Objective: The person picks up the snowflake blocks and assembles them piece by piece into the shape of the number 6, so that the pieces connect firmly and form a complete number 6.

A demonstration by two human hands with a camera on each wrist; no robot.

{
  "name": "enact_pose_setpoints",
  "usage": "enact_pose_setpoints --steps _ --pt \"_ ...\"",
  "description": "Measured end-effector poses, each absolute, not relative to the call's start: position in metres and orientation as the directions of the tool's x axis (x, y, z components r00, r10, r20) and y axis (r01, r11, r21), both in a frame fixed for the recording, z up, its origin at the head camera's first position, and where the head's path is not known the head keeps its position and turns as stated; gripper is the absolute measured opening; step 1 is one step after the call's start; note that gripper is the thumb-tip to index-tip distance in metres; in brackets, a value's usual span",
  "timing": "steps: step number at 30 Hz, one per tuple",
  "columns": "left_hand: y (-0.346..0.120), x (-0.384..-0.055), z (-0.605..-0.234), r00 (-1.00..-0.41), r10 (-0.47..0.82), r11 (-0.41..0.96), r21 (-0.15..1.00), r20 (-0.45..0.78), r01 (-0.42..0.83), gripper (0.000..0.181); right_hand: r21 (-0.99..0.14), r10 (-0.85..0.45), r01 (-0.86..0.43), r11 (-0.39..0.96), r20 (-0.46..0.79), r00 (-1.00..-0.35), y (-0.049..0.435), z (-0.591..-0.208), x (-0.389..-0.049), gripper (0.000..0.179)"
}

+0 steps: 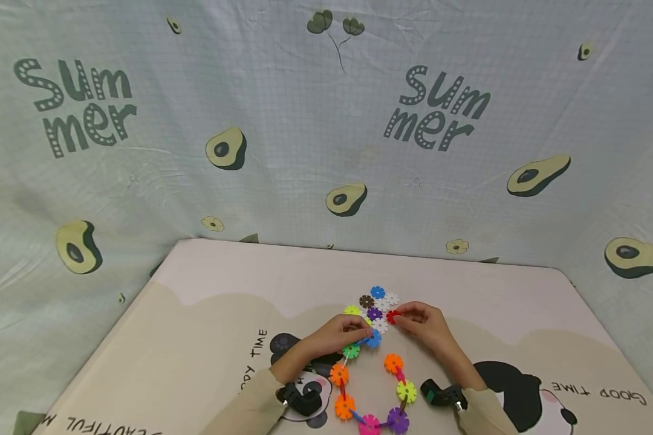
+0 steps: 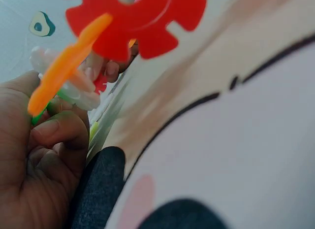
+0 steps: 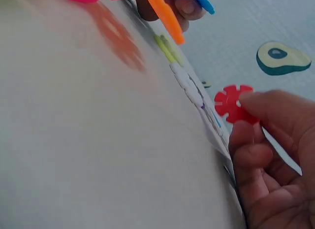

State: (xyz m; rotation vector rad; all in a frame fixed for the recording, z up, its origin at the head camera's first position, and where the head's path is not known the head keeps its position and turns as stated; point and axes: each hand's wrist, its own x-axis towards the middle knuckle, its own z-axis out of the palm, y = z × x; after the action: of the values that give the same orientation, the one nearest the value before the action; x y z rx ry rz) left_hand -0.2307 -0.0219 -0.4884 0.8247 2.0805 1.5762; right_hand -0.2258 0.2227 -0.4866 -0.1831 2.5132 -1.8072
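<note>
A chain of coloured notched plastic discs (image 1: 344, 406), linked edge to edge, curves in an unclosed loop. My left hand (image 1: 344, 333) holds its upper left end, beside a blue disc (image 1: 373, 339) and a green disc (image 1: 350, 351). In the left wrist view, a large red disc (image 2: 135, 29) and an orange disc (image 2: 69, 64) of the chain hang close to the camera. My right hand (image 1: 427, 326) pinches a single red disc (image 3: 231, 103) between thumb and fingers, apart from the chain. An orange disc (image 1: 393, 363) forms the chain's other end.
Loose discs lie beyond and between the hands, among them a brown disc (image 1: 366, 301), a purple disc (image 1: 374, 313), a white disc (image 1: 380, 326) and a far blue disc (image 1: 378, 292). The printed tabletop (image 1: 223, 314) meets an avocado-patterned cloth (image 1: 283, 121) behind.
</note>
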Motion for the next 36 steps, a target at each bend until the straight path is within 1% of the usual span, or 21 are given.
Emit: enact_pose_setpoints --steps 4,7,11,17,19,25,26,33,36 --pt "-0.022 -0.231 -0.489 -0.752 0.657 0.183 0.958 0.046 0.219 0.023 -0.96 -0.174 -0.096 0.263 0.051 -0.983 0.227 -0.489 -0.225 0.023" --pt "-0.021 -0.231 -0.489 -0.758 0.65 0.184 0.959 0.046 0.216 0.023 -0.965 -0.243 -0.134 0.225 0.077 -0.967 0.229 -0.492 -0.226 0.021" --pt "-0.02 -0.231 -0.487 -0.769 0.638 0.194 0.961 0.03 0.198 0.023 -0.964 -0.327 -0.183 0.194 0.112 -0.938 0.232 -0.496 -0.227 0.017" --pt "-0.02 -0.231 -0.485 -0.787 0.617 0.209 0.964 0.0 0.164 0.023 -0.966 -0.406 -0.204 0.157 0.125 -0.905 0.233 -0.496 -0.228 0.01" --pt "-0.021 -0.231 -0.486 -0.791 0.611 0.211 0.965 -0.003 0.159 0.023 -0.966 -0.436 -0.227 0.122 0.153 -0.887 0.233 -0.495 -0.228 0.009" --pt "-0.02 -0.232 -0.487 -0.795 0.607 0.197 0.969 0.001 0.152 0.023 -0.958 -0.557 -0.286 -0.008 0.241 -0.795 0.233 -0.494 -0.228 0.008" --pt "-0.02 -0.232 -0.487 -0.794 0.607 0.197 0.969 -0.001 0.149 0.023 -0.957 -0.567 -0.291 -0.02 0.25 -0.785 0.233 -0.494 -0.228 0.007" --pt "-0.02 -0.232 -0.488 -0.791 0.611 0.205 0.97 -0.023 0.13 0.023 -0.956 -0.576 -0.289 -0.049 0.263 -0.774 0.233 -0.495 -0.228 0.009" --pt "-0.02 -0.231 -0.488 -0.787 0.616 0.206 0.969 -0.022 0.134 0.023 -0.949 -0.587 -0.308 -0.061 0.284 -0.758 0.233 -0.496 -0.228 0.011"
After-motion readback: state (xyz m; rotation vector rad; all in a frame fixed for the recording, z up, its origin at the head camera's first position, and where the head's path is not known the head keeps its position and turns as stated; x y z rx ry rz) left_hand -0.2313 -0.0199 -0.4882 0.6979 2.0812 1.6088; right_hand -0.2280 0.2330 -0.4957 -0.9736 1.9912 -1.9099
